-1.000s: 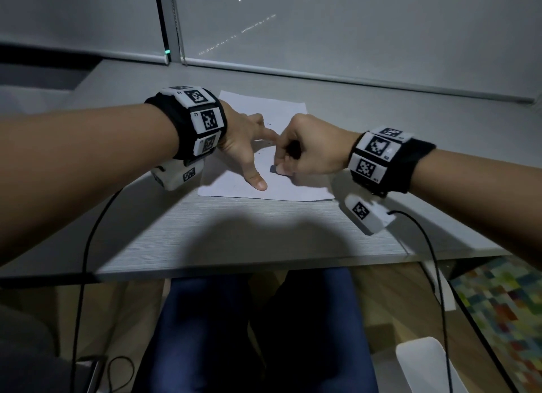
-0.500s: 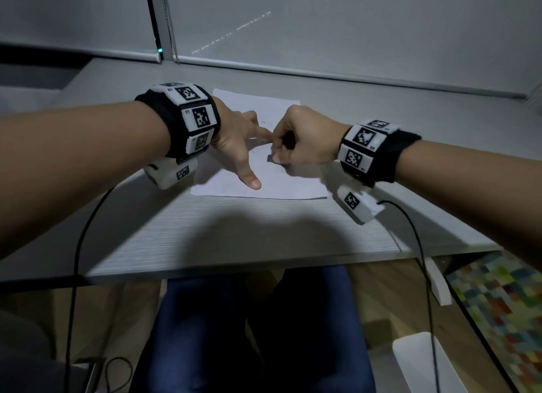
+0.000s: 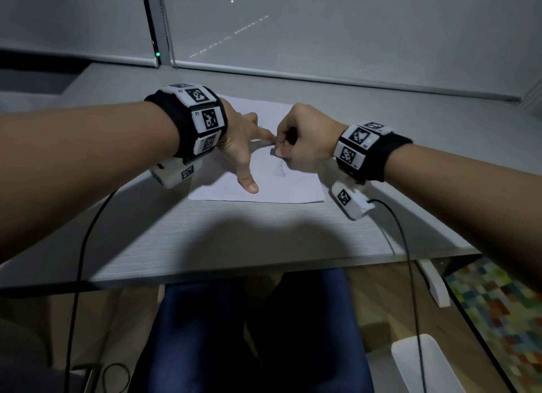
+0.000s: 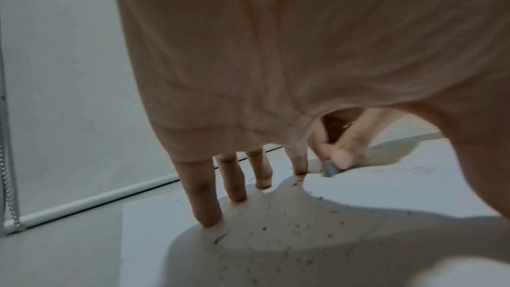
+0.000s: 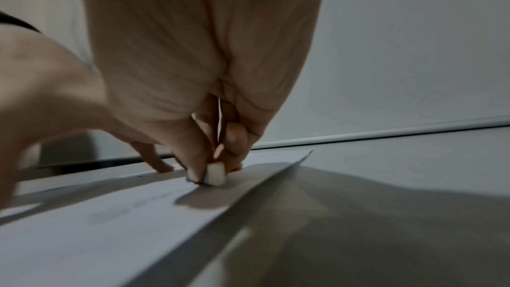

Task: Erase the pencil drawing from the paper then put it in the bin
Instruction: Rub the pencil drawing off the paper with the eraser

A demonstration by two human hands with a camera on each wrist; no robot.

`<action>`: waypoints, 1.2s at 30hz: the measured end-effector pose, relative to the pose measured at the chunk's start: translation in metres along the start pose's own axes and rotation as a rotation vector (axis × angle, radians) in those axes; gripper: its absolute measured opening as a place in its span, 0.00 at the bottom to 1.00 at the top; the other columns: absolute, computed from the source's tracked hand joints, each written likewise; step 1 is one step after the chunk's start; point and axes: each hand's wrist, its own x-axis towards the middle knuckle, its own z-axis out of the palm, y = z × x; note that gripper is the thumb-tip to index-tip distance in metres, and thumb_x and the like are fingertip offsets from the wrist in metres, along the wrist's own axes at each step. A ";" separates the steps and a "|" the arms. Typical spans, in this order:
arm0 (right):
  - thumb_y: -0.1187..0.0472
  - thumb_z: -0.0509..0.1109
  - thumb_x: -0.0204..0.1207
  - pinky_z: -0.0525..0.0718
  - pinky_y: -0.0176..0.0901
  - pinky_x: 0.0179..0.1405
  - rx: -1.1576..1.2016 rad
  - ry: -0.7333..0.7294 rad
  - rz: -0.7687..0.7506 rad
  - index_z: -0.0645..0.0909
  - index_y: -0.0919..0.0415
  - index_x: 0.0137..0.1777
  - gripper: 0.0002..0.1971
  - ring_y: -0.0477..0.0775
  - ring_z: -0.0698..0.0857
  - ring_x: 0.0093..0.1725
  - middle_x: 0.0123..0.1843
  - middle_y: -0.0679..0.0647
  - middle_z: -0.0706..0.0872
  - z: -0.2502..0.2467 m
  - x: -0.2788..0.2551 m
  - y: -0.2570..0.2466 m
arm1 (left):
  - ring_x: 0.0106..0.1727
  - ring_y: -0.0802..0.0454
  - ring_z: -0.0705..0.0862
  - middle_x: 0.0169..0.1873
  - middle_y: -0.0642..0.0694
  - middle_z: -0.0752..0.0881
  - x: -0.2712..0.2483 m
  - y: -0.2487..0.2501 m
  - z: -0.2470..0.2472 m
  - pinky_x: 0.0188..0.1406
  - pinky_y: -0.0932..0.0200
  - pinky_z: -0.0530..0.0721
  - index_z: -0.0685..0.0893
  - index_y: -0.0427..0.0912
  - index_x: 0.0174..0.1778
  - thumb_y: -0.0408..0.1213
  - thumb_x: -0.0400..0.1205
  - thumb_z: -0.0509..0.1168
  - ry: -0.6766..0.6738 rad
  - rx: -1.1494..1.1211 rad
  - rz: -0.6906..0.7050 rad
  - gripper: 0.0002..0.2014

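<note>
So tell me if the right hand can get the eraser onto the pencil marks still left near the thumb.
Probably yes. The right hand pinches the eraser already against the paper, and the remaining pencil marks lie uncovered just beside it; the left hand presses down further left.

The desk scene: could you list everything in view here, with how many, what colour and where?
paper: one, white, flat on the desk, faint pencil marks left
eraser: one, white, pressed on the paper
eraser crumbs: many, dark, scattered on the paper
desk: one, grey
bin: one, white, on the floor at right
rug: one, multicoloured, floor at right
left hand: fingers spread, pressing the paper
right hand: pinches the eraser
</note>
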 end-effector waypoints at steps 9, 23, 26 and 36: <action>0.63 0.78 0.76 0.88 0.35 0.41 -0.038 -0.063 -0.062 0.93 0.60 0.41 0.04 0.41 0.91 0.38 0.39 0.49 0.95 0.001 -0.009 -0.005 | 0.81 0.34 0.69 0.65 0.49 0.62 0.007 0.001 -0.001 0.72 0.33 0.78 0.47 0.78 0.89 0.82 0.47 0.78 -0.020 0.024 -0.005 0.73; 0.65 0.77 0.77 0.89 0.34 0.43 -0.075 -0.115 -0.131 0.92 0.63 0.42 0.05 0.41 0.91 0.39 0.40 0.51 0.95 -0.004 -0.018 -0.011 | 0.80 0.35 0.69 0.67 0.47 0.64 0.010 0.004 -0.004 0.64 0.38 0.78 0.49 0.78 0.88 0.78 0.51 0.81 -0.014 0.019 0.000 0.71; 0.64 0.77 0.77 0.93 0.43 0.47 -0.072 -0.053 -0.082 0.92 0.61 0.39 0.06 0.44 0.91 0.37 0.38 0.51 0.95 -0.005 -0.011 -0.003 | 0.81 0.35 0.69 0.67 0.47 0.63 0.011 0.005 -0.004 0.70 0.36 0.77 0.45 0.78 0.89 0.77 0.53 0.81 -0.007 0.029 0.001 0.72; 0.64 0.76 0.76 0.94 0.52 0.49 -0.072 -0.118 -0.148 0.91 0.63 0.44 0.03 0.54 0.94 0.45 0.43 0.53 0.95 -0.001 -0.033 -0.014 | 0.78 0.34 0.71 0.65 0.46 0.64 0.009 0.007 -0.006 0.59 0.40 0.76 0.53 0.82 0.85 0.78 0.49 0.81 -0.020 0.025 0.001 0.68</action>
